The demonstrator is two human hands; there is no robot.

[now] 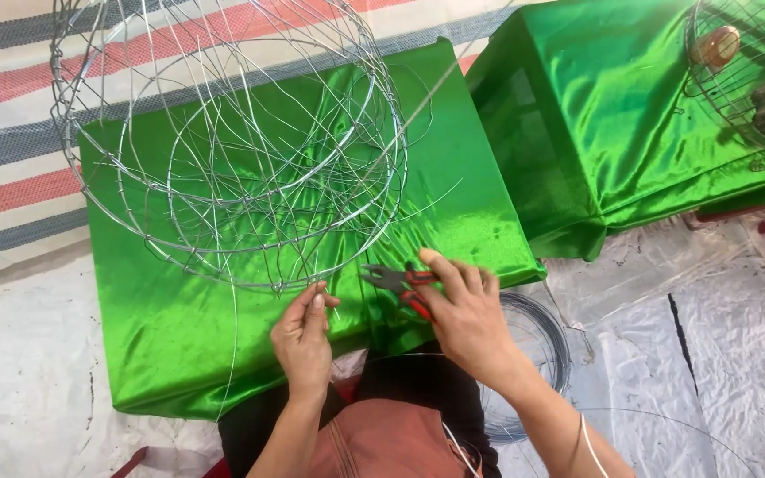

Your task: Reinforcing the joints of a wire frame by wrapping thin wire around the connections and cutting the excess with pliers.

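A round basket frame of thin silver wire [232, 142] stands on a table draped in shiny green cloth [161, 301]. My left hand [303, 336] pinches a wire at the frame's near rim, fingers closed on it. My right hand [467, 314] grips red-handled pliers [396, 281], whose dark jaws point left toward the frame's lower edge, a little right of my left hand. Loose wire ends stick out from the frame over the cloth.
A second green-draped table [630, 115] stands at the right with another wire cage [754, 71] holding objects. A coil of wire [537, 354] lies on the white plastic floor sheet by my right arm. A striped mat [11, 115] lies at the far left.
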